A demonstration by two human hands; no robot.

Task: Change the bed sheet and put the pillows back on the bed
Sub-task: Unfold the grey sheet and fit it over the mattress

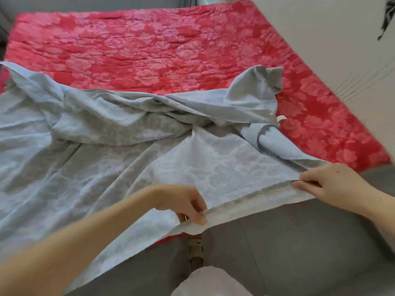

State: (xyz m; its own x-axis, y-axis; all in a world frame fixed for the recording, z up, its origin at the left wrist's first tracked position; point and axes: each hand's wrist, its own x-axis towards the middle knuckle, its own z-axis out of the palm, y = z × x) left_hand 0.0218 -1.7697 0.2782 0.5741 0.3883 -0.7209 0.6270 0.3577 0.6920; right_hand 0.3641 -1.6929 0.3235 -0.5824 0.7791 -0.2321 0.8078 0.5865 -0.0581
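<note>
Apparently the pale blue-grey patterned bed sheet (106, 167) is being spread: it lies crumpled over the 6-to-9 o'clock part of the red floral quilted mattress (171, 39). The left hand (186, 206) and the right hand (333, 184) both pinch its near hem. Next, I judge, it needs a throw toward 12 o'clock to unfold it.

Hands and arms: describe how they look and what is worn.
Left hand and right hand are bare, no gloves. The left forearm and right forearm show no sleeves, watch or bracelet as far as the frame reaches. A small glint on a left finger may be a ring; too small to be sure.
</note>
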